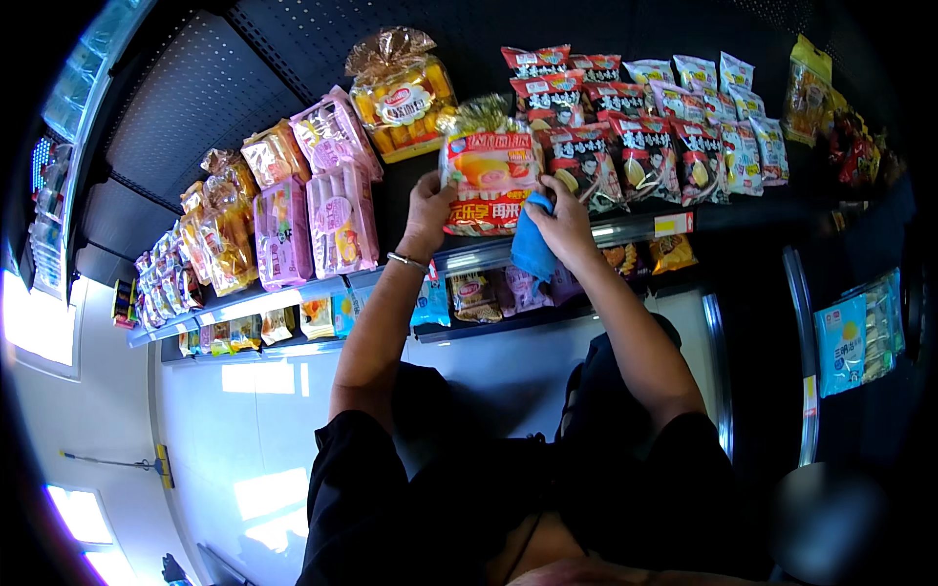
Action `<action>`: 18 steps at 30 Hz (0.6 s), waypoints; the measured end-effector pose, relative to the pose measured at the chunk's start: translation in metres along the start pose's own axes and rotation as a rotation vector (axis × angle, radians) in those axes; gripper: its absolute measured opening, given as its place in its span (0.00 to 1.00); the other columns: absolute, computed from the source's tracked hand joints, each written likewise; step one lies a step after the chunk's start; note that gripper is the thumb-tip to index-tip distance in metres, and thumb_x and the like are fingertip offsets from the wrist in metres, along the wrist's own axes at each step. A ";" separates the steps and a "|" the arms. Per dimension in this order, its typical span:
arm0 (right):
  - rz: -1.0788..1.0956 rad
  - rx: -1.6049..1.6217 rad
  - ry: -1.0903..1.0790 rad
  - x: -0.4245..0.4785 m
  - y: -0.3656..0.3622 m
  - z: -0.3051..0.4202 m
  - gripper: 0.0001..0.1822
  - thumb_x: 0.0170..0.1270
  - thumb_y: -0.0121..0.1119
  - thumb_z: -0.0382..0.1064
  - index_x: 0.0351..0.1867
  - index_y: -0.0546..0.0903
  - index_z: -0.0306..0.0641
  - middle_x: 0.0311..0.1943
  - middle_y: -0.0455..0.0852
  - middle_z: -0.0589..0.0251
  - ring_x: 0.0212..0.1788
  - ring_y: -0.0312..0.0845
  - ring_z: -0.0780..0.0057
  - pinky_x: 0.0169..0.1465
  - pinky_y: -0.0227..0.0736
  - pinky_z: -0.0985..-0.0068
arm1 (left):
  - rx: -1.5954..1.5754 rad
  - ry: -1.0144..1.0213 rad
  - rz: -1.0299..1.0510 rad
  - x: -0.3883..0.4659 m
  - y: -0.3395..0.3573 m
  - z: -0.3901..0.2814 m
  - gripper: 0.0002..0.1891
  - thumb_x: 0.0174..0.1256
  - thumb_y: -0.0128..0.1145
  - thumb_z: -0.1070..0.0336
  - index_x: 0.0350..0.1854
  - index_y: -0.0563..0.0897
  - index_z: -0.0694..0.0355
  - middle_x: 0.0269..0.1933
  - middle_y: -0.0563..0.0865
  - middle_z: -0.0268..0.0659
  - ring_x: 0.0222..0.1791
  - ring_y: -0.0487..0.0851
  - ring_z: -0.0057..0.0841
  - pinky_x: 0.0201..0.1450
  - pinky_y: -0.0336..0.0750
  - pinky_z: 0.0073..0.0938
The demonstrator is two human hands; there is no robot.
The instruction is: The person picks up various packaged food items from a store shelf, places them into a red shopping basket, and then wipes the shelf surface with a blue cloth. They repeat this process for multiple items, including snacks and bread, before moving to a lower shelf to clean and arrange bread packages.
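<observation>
Both my hands hold a red and clear plastic bag of packaged bread (489, 176) by its sides, over the front of a black shelf. My left hand (432, 209) grips its left edge; a metal bangle is on that wrist. At the bag's right edge my right hand (563, 220) pinches the plastic and also holds a blue cloth (534, 240), which hangs below. Behind and left of the bag stands a larger bag of yellow bread rolls (404, 104). Red and black snack bags (586, 162) stand in rows to its right.
Pink bread packs (342, 218) and other bags line the shelf to the left, small white snack bags (741, 155) to the right. A lower shelf holds more packs (475, 294). Another shelf at the right carries blue packs (841, 344). A mop (163, 466) lies at the lower left.
</observation>
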State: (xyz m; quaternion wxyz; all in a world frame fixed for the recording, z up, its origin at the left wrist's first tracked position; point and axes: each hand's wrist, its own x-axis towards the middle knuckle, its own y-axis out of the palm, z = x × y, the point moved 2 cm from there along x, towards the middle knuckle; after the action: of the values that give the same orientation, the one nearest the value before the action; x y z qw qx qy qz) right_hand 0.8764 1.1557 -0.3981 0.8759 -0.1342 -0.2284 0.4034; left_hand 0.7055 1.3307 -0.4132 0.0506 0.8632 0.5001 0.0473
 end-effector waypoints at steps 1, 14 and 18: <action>-0.018 0.015 -0.005 -0.003 -0.002 0.002 0.32 0.59 0.68 0.42 0.63 0.71 0.33 0.50 0.85 0.42 0.53 0.83 0.49 0.56 0.76 0.63 | -0.036 0.050 0.011 -0.004 -0.001 -0.006 0.18 0.69 0.62 0.68 0.57 0.76 0.71 0.46 0.85 0.37 0.44 0.83 0.22 0.50 0.78 0.26; 0.172 0.578 -0.072 -0.024 0.001 0.037 0.30 0.62 0.66 0.32 0.66 0.70 0.35 0.52 0.85 0.51 0.55 0.81 0.71 0.56 0.75 0.75 | -0.298 0.024 0.053 -0.119 0.008 -0.100 0.27 0.59 0.71 0.71 0.60 0.74 0.67 0.54 0.85 0.43 0.51 0.86 0.33 0.55 0.82 0.37; 0.129 0.589 -0.025 -0.016 -0.013 0.037 0.26 0.64 0.65 0.34 0.62 0.74 0.32 0.50 0.86 0.52 0.53 0.81 0.70 0.56 0.76 0.74 | -0.430 0.009 -0.048 -0.143 0.003 -0.099 0.26 0.60 0.70 0.72 0.60 0.75 0.66 0.53 0.85 0.42 0.51 0.86 0.34 0.53 0.83 0.38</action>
State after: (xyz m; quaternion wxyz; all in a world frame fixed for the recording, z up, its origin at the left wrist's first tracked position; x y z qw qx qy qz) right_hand 0.8564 1.1373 -0.3653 0.8469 0.1163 -0.1034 0.5085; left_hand 0.6236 1.2091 -0.3188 0.2324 0.8203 0.4990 0.1554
